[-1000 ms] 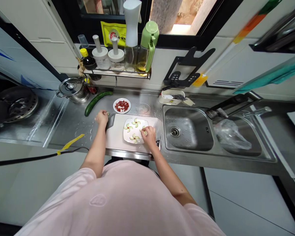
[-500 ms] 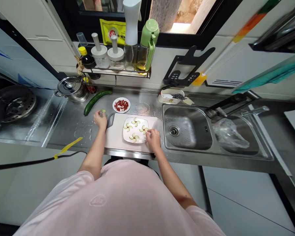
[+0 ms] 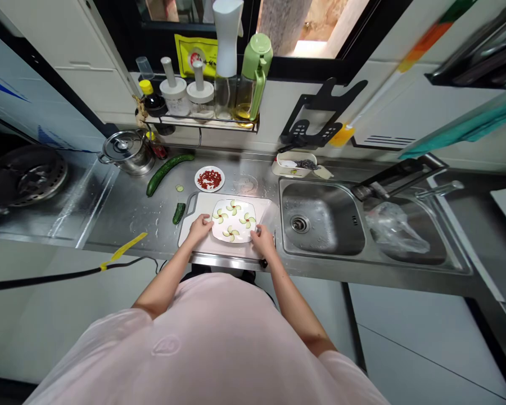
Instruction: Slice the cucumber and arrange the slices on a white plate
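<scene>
A white square plate (image 3: 240, 237) lies on a pale cutting board (image 3: 206, 248), bearing several pinwheels of thin green-edged slices (image 3: 232, 207) with small red centres. At the plate's left rim, my left hand (image 3: 200, 228) has its fingers closed on the edge. On the opposite side my right hand (image 3: 262, 240) grips the lower right rim between thumb and fingers. A short cucumber piece (image 3: 179, 213) lies left of the board's grey handle, with a cucumber slice (image 3: 179, 188) above it. Chopped red pieces (image 3: 209, 179) fill a small round white plate (image 3: 198, 186) behind the board.
A whole cucumber (image 3: 166, 171) and a lidded steel pot (image 3: 129, 154) stand at the back left. Bottles and jars line a wall rack (image 3: 202, 121). To the right is a steel sink (image 3: 324, 219), with a plastic bag (image 3: 396, 228) in its second basin.
My left hand has moved right and toward me, from the cucumber slice to the plate's left rim. The slice now lies on the counter. My right hand has stayed by the plate's right edge.
</scene>
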`<state>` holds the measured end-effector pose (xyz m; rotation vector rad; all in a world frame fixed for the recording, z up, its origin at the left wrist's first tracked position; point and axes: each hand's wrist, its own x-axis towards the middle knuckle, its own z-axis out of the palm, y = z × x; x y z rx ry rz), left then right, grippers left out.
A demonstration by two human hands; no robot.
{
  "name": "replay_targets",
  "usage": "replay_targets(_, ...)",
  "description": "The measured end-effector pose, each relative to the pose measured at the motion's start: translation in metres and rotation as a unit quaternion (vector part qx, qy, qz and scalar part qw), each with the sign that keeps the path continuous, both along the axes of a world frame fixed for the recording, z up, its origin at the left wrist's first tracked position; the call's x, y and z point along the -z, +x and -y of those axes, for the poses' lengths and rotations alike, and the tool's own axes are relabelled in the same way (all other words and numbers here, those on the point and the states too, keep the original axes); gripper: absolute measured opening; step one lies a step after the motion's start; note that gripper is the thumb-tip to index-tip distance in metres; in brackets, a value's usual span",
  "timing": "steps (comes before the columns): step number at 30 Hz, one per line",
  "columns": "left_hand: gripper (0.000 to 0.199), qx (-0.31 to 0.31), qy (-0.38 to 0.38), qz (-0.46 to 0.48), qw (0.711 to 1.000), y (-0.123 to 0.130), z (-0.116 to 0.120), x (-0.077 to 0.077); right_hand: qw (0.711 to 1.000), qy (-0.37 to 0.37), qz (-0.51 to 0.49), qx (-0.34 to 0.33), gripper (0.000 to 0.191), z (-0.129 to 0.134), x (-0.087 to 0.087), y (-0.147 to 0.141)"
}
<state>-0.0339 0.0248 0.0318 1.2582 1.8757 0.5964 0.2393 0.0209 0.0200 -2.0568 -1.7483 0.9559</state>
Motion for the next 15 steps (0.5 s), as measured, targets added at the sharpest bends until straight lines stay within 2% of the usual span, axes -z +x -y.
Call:
replay_targets(6,0.044,0.038,-0.05,-0.002,0.998,0.007,0.004,0.006,1.0,-0.006,-0.004,0.007,0.038,-0.001,0.01,-0.006)
replay_targets(11,0.042,0.045,-0.051,-0.023,0.997,0.012,0.003,0.002,1.0,-0.006,0.005,0.025,0.035,-0.005,0.012,-0.012)
replay_targets(15,0.041,0.036,-0.047,-0.024,0.998,0.014,0.001,0.002,0.999,0.015,-0.003,0.039,0.027,-0.008,0.017,-0.013)
